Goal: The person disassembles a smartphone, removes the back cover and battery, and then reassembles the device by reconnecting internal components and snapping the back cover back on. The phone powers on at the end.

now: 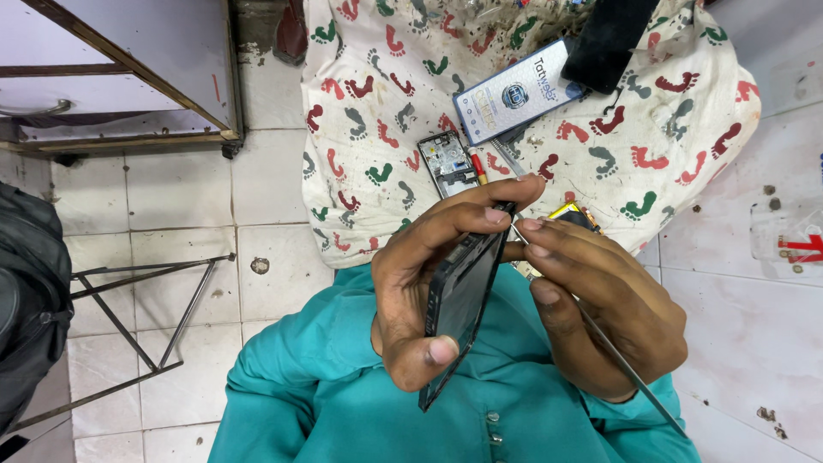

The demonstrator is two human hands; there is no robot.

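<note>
My left hand (424,283) grips a dark, thin phone body (463,300) on its edge, thumb on the near side and fingers curled over the top. My right hand (600,300) pinches long metal tweezers (617,351), whose tip meets the phone's upper edge near my fingertips. Both hands hover above my teal shirt (343,386). On the white cloth with coloured footprints (377,103) lie an opened phone frame (447,163), a small red-handled tool (477,167) and a yellow part (573,213), partly hidden behind my right hand.
A blue and white flat box (514,90) and a black slab (609,39) rest on the cloth further off. White tiled floor (180,197) surrounds it. A metal frame (146,317) and a dark bag (30,300) stand at left, a wooden-edged cabinet (129,69) at upper left.
</note>
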